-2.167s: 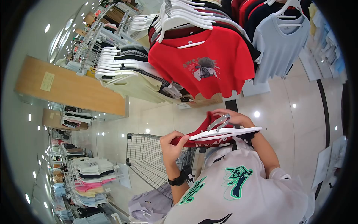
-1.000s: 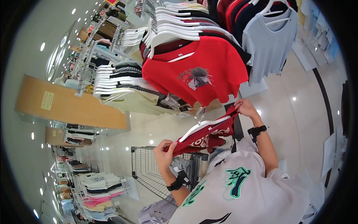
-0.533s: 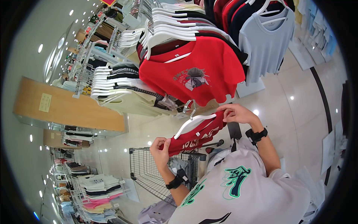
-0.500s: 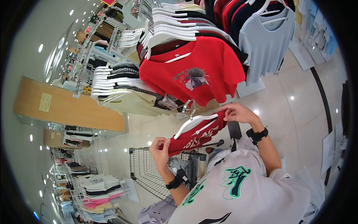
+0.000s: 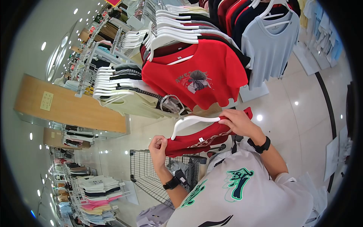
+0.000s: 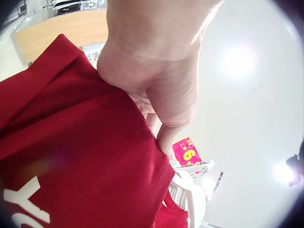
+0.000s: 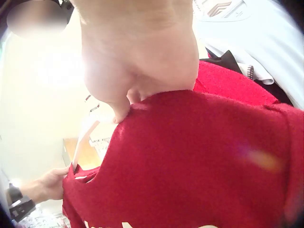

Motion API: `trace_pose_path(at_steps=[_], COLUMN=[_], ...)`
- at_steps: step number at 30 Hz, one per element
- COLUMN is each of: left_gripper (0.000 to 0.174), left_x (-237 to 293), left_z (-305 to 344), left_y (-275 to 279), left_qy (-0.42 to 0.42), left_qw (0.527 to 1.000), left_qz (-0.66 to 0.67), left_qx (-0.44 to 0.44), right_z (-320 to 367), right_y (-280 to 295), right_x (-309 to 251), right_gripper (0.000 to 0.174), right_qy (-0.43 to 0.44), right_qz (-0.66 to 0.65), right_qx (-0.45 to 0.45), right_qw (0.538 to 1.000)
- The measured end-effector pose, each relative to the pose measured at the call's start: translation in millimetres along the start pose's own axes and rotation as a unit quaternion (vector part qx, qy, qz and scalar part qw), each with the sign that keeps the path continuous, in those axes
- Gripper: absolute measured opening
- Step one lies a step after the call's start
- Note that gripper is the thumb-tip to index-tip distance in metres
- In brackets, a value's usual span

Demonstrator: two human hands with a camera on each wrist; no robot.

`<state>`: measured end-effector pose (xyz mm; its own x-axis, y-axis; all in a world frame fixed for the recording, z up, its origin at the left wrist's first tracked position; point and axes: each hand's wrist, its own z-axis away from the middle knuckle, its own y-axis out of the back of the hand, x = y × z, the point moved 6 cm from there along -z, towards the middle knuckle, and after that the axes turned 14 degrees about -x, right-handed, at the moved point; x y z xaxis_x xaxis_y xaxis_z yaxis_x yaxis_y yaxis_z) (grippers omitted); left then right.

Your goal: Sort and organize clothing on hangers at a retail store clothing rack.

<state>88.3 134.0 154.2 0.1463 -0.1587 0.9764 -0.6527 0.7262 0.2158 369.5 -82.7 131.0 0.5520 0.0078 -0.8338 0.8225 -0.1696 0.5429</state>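
Observation:
A dark red T-shirt [image 5: 200, 142] with white lettering hangs on a white hanger [image 5: 194, 120], spread between my two hands in the head view. My left hand [image 5: 157, 148] grips one shoulder of it, fingers curled over the cloth. The thumb shows at the shirt's edge in the left wrist view. At the opposite shoulder my right hand [image 5: 239, 123] pinches the cloth near the hanger's end, and a bit of sleeve sticks out beyond it. The metal hook [image 5: 172, 106] points away from me, towards the rack. In the right wrist view the shirt's front [image 7: 199, 152] hangs below my hand.
A bright red T-shirt [image 5: 198, 72] fronts a packed rack straight ahead, beside a light blue top [image 5: 269, 47]. Pale garments [image 5: 130, 104] hang to its left. Below my left hand stands a wire shopping cart [image 5: 145, 170]. A wooden counter [image 5: 72, 104] is further left.
The shirt, folded close to my body at first, is now spread out between my hands. Lately my right hand has shifted inward along the shoulder, and the hook has tipped leftward.

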Motion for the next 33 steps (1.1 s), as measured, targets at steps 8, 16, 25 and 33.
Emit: trace_pose_path(at_steps=[8, 16, 25, 33], left_gripper=[0.017, 0.032, 0.035, 0.035], left_x=[-25.4, -111.4, -248.1, -241.9], left_z=[-19.4, -16.3, 14.9, 19.8], left_y=[-12.5, -20.5, -47.5, -52.8], left_qy=[0.023, 0.1, 0.183, 0.205], left_qw=[0.999, 0.994, 0.976, 0.973], left_qz=[-0.011, 0.012, -0.016, -0.035], left_qx=[-0.046, -0.035, -0.115, -0.105], right_z=[9.5, -4.5, -44.3, -112.2], right_y=[52.5, 123.1, 193.9, 194.1], right_x=[7.2, -26.8, -74.9, -55.7], right_gripper=[0.017, 0.024, 0.031, 0.04], right_qy=[0.031, 0.01, 0.022, 0.009], right_qz=[0.055, 0.133, 0.134, 0.159], right_qx=[0.18, 0.232, 0.321, 0.312], right_qw=[0.982, 0.963, 0.937, 0.937])
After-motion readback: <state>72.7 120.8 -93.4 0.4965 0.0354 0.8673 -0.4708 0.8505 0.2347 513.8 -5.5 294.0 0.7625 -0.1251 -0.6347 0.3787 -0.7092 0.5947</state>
